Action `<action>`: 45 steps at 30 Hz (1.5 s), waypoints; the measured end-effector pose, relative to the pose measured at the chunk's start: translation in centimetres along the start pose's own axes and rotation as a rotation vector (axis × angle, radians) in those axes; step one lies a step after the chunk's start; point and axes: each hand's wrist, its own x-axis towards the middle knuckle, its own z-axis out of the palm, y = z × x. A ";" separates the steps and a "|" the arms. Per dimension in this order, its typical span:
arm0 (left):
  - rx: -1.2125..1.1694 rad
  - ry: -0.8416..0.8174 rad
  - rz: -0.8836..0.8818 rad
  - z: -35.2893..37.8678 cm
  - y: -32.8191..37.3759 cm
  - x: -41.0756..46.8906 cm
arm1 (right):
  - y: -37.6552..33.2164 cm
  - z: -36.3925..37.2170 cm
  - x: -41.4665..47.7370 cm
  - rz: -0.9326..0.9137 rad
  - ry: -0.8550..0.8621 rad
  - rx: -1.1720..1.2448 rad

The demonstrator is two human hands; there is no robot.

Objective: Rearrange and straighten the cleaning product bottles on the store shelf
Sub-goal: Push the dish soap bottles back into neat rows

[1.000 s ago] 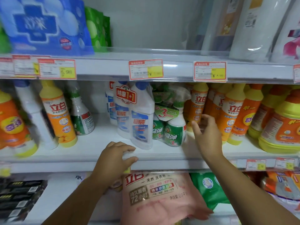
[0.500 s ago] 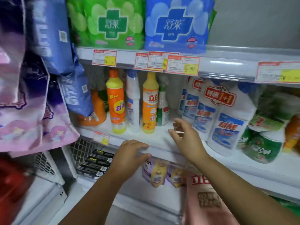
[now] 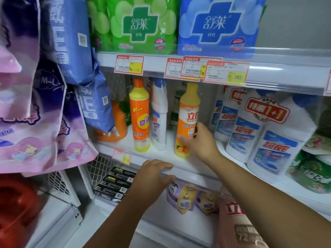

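Note:
On the middle shelf (image 3: 161,156) a tall yellow-and-orange dish soap bottle (image 3: 188,111) stands upright, and my right hand (image 3: 200,142) wraps around its lower half. To its left stand a white bottle with a blue cap (image 3: 159,115) and an orange bottle with a yellow shoulder (image 3: 139,113). A green spray bottle (image 3: 174,111) hides behind them. To the right stands a pack of white and blue cleaner bottles (image 3: 254,129). My left hand (image 3: 154,174) rests curled on the shelf's front edge.
Hanging blue and pink packs (image 3: 53,86) crowd the left side and partly cover an orange jug (image 3: 116,126). Green and blue tissue packs (image 3: 172,24) fill the top shelf. Green packs (image 3: 315,158) sit far right; pouches (image 3: 189,197) and black boxes (image 3: 114,183) lie below.
The view swung left along the shelf. My right hand went from the orange bottles at the right to the yellow-and-orange soap bottle and closed on it. My left hand stayed on the shelf edge.

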 end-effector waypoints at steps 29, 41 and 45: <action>0.016 -0.121 0.344 13.9 16.6 2.4 | 14.2 -30.4 -15.5 0.190 0.592 -0.219; 0.092 -0.178 0.298 13.9 14.5 3.6 | 16.7 -29.8 -12.4 0.299 0.690 -0.199; 0.082 -0.180 0.302 14.0 14.7 3.6 | 17.4 -29.2 -12.6 0.351 0.657 -0.210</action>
